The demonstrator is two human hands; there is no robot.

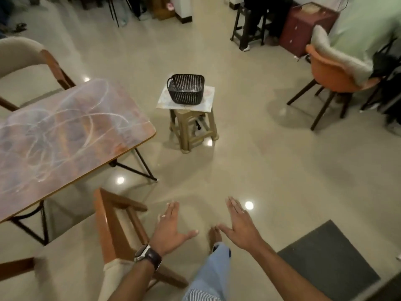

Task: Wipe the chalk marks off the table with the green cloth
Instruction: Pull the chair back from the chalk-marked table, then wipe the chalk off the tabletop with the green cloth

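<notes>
Our fingers are straight and spread on both sides, holding nothing: the left hand (171,232), with a watch (147,256) at its wrist, and the right hand (240,227) hang palm-down over the bare floor near us. Just left of the left hand stands a wooden chair (112,224), and beyond it, on the left, the table (65,135), its top covered in looping white chalk marks (86,118), none of them wiped yet by the look of it. We see no green cloth anywhere. Further off, in the middle, a black basket (185,89) sits on a tiled board over a stool (191,129); we cannot tell what lies inside it. We judge we are at the very start: the next move calls for finding the cloth, perhaps in that basket, before turning left to the table.
</notes>
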